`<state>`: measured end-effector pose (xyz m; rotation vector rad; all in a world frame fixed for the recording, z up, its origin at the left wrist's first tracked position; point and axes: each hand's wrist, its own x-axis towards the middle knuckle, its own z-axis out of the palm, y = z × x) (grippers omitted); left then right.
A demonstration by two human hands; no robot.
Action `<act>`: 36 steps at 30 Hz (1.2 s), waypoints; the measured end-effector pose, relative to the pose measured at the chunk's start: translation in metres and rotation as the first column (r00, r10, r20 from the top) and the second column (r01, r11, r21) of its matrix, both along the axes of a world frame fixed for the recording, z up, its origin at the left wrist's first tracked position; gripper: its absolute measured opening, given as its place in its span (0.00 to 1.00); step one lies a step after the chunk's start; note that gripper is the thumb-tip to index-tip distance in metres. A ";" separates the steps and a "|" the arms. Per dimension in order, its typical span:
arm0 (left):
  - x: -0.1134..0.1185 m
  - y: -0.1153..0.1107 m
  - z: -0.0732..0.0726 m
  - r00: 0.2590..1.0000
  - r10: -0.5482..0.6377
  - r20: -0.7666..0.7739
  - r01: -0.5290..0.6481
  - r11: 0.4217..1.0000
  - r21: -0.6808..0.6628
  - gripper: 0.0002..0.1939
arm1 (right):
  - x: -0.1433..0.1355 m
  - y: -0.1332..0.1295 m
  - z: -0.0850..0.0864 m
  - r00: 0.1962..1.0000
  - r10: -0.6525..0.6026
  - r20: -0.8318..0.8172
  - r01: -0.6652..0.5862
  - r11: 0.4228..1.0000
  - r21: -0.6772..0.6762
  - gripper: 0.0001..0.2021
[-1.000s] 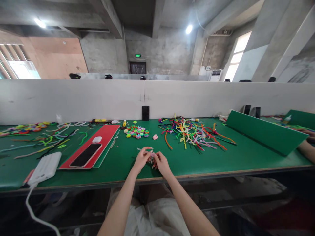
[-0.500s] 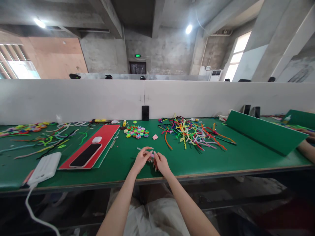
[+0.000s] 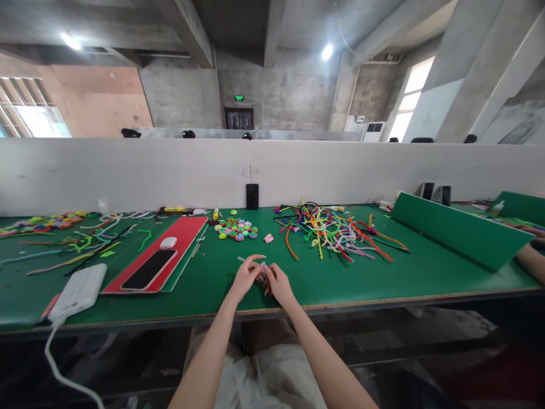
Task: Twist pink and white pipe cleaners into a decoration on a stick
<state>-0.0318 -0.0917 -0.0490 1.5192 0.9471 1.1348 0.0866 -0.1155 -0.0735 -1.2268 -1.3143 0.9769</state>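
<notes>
Near the table's front edge, my left hand point(image 3: 246, 279) and my right hand point(image 3: 279, 284) meet with fingertips pinched together. Between them is a pale lilac pipe cleaner point(image 3: 263, 267), closed on by both hands. Its light end sticks out to the left past my left fingers; most of the rest is hidden by the fingers. Just beyond my hands lies a small pink piece point(image 3: 268, 238). A heap of many-coloured pipe cleaners point(image 3: 326, 227) lies to the right, and a cluster of small coloured coiled pieces point(image 3: 236, 228) lies ahead to the left.
A phone point(image 3: 149, 269) and a white case point(image 3: 168, 242) rest on a red board point(image 3: 187, 236) at left. A white power bank point(image 3: 80, 289) trails a cable. A black phone point(image 3: 252, 196) leans on the partition. At right stands a green board point(image 3: 460, 230); another person's arm point(image 3: 530, 261) is beyond.
My fingers have shifted slightly around the lilac pipe cleaner, with the right fingertips a little closer to the left. Everything else on the table stays as it was.
</notes>
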 end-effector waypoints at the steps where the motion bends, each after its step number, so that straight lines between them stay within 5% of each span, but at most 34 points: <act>1: 0.000 0.000 0.000 1.000 -0.004 0.001 0.004 1.000 -0.001 0.17 | 0.000 0.000 0.000 1.000 0.000 0.004 0.000 1.000 0.003 0.13; 36: -0.003 0.001 -0.001 0.999 0.003 0.031 -0.003 1.000 0.001 0.18 | 0.003 0.007 -0.003 0.999 -0.033 0.021 0.034 0.998 -0.047 0.19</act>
